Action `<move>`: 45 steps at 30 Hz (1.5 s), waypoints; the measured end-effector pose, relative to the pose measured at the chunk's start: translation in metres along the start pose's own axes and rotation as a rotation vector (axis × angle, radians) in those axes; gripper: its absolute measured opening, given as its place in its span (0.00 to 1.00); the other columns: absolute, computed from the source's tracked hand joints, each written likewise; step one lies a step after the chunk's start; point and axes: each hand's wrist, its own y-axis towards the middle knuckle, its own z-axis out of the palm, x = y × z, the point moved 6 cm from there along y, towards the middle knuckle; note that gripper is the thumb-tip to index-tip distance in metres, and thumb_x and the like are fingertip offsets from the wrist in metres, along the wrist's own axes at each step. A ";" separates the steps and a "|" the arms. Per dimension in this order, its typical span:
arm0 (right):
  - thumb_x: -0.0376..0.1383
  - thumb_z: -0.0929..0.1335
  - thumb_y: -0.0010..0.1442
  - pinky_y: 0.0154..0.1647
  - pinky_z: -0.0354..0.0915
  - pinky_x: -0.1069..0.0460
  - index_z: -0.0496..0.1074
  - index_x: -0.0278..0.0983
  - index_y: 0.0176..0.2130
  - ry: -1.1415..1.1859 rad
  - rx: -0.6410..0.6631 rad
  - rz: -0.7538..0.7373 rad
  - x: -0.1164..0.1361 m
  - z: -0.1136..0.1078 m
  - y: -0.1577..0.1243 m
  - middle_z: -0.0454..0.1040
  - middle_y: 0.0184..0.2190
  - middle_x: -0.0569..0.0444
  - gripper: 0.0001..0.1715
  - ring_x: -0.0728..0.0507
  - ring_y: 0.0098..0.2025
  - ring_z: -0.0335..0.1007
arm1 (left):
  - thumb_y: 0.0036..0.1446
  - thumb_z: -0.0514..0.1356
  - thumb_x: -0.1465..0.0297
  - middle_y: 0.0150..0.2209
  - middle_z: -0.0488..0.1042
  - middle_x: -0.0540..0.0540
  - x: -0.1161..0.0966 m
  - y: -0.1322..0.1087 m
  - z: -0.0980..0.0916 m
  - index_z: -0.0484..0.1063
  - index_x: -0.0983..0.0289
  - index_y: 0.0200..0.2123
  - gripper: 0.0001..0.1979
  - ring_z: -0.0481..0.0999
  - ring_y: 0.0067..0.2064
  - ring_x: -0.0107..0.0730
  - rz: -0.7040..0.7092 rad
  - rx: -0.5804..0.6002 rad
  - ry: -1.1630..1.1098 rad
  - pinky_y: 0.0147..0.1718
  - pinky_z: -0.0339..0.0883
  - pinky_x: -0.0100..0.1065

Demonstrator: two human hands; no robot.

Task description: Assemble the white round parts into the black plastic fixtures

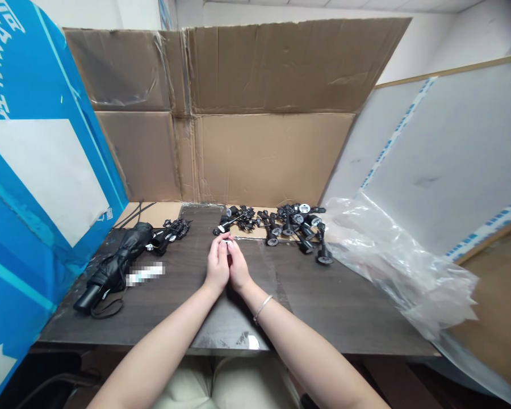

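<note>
My left hand (pixel 218 262) and my right hand (pixel 237 264) meet over the middle of the dark table, fingers curled and pressed together. A small pale, rounded edge shows between the fingertips; the rest of what they enclose is hidden. Just beyond the fingers lies a pile of black cabled parts (pixel 243 218), one with a white tag. To the right of it are several black cylindrical parts with grey round faces and cables, the nearest being a black cylindrical part (pixel 325 254). My right wrist wears a silver bracelet (pixel 263 309).
On the left lie a folded black umbrella (pixel 114 267) and a bunch of black cabled parts (pixel 170 234). Cardboard (pixel 272 159) stands behind the table (pixel 323 307). A blue panel (pixel 46 170) borders the left, and clear plastic sheeting (pixel 400 261) drapes over the right edge.
</note>
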 end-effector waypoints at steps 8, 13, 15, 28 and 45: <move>0.46 0.59 0.56 0.40 0.66 0.50 0.67 0.37 0.39 -0.052 0.018 -0.010 0.007 0.000 -0.003 0.73 0.35 0.51 0.19 0.44 0.39 0.69 | 0.58 0.48 0.58 0.40 0.73 0.59 -0.007 0.001 -0.001 0.67 0.64 0.40 0.18 0.73 0.43 0.34 0.030 0.012 0.041 0.44 0.65 0.36; 0.46 0.59 0.56 0.44 0.65 0.49 0.68 0.36 0.40 -0.013 0.005 0.019 0.004 0.001 -0.004 0.73 0.37 0.50 0.20 0.44 0.43 0.69 | 0.58 0.49 0.58 0.43 0.73 0.59 -0.002 0.002 -0.002 0.68 0.65 0.42 0.18 0.72 0.46 0.35 0.002 0.027 0.036 0.47 0.64 0.38; 0.46 0.60 0.56 0.47 0.64 0.48 0.68 0.36 0.42 0.002 0.006 0.020 0.004 0.000 -0.004 0.73 0.41 0.49 0.20 0.43 0.46 0.68 | 0.57 0.49 0.58 0.45 0.72 0.60 -0.001 0.003 -0.003 0.68 0.64 0.43 0.19 0.71 0.48 0.36 -0.006 0.037 0.020 0.49 0.63 0.39; 0.51 0.57 0.57 0.46 0.65 0.48 0.59 0.39 0.54 -0.014 0.118 -0.027 0.018 0.007 -0.008 0.71 0.48 0.48 0.30 0.44 0.46 0.69 | 0.53 0.50 0.52 0.22 0.68 0.48 0.010 0.004 -0.010 0.64 0.64 0.30 0.19 0.67 0.22 0.24 -0.140 0.020 0.076 0.20 0.60 0.26; 0.49 0.57 0.57 0.43 0.66 0.48 0.61 0.39 0.37 -0.027 0.152 -0.059 0.022 0.013 -0.015 0.75 0.31 0.52 0.17 0.43 0.37 0.71 | 0.58 0.41 0.56 0.16 0.69 0.55 -0.007 0.003 -0.014 0.66 0.64 0.18 0.26 0.70 0.21 0.32 0.074 0.118 0.462 0.21 0.57 0.29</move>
